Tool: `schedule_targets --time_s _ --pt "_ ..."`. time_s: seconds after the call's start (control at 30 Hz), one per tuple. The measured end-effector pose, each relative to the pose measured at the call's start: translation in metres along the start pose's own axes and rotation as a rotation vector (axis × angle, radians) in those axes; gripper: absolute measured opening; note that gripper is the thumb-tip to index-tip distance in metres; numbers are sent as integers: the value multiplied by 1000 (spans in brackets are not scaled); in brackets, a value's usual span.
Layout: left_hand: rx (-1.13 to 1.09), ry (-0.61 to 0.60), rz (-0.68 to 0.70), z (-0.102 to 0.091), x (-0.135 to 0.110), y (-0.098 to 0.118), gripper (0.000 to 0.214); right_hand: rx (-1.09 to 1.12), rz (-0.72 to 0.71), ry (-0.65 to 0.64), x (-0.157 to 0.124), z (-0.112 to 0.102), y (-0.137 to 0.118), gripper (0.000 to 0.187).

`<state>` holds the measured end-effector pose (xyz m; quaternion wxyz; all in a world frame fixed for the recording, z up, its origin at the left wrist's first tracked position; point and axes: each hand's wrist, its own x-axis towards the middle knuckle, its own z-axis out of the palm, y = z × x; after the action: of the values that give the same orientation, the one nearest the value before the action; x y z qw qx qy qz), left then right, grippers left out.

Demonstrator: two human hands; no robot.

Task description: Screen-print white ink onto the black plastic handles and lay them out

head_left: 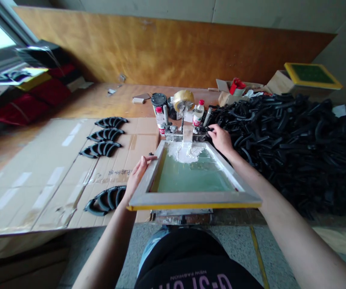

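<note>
A screen-printing frame [191, 198] with green mesh and a patch of white ink [186, 152] near its far end lies in front of me, hinged to a metal clamp [179, 134]. My left hand [138, 173] grips the frame's left edge, fingers curled over the rail. My right hand [219, 138] reaches past the frame's far right corner and is closed on a black curved part at the edge of the big pile [296, 144].
Rows of black curved parts [103, 148] lie on flattened cardboard [40, 176] to the left, another group [106, 199] by my left wrist. Two bottles [197, 113], a tape roll [183, 99] and a black jar [158, 100] stand behind the clamp. A second yellow-edged screen [311, 75] sits far right.
</note>
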<state>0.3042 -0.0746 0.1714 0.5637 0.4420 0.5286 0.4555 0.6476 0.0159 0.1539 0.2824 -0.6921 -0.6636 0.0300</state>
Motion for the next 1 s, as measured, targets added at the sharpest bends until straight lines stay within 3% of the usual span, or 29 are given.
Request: schedule_targets --time_s 0.07,0.1,0.17,0.23,0.3,0.37,0.47,0.53,0.6,0.67,0.73,0.9,1.0 --pt "-106 21 84 11 16 18 56 22 137 -54 -22 1 20 23" --pt "-146 29 118 17 23 26 53 44 140 -126 -36 7 24 20" --pt "-198 56 143 28 36 36 47 84 60 -232 -65 24 22 16" --pt "-231 117 133 37 39 35 43 80 -108 -336 -89 41 10 25" --pt "-246 190 128 43 31 21 47 8 -241 -431 -100 51 -3 31" --pt "-199 182 51 47 12 -6 53 -65 -297 -485 -102 49 -15 23" --pt "-84 -17 -242 56 -30 -51 63 -16 -407 -485 -103 33 -38 9" --pt "-122 -86 -375 62 -55 -74 67 59 -527 -469 -113 25 -65 7" --pt "-218 27 -379 58 -69 -87 63 92 -646 -477 -131 24 -100 10" --pt "-260 215 -328 37 -75 -94 55 115 -734 -500 -151 34 -136 16" --pt "-215 364 -289 -3 -77 -102 51 180 -763 -524 -167 55 -169 20" --pt "119 666 -385 -148 -82 -137 59 282 -731 -613 -177 136 -238 24" --pt "218 732 -476 -216 -84 -160 60 187 -719 -706 -177 183 -275 23"
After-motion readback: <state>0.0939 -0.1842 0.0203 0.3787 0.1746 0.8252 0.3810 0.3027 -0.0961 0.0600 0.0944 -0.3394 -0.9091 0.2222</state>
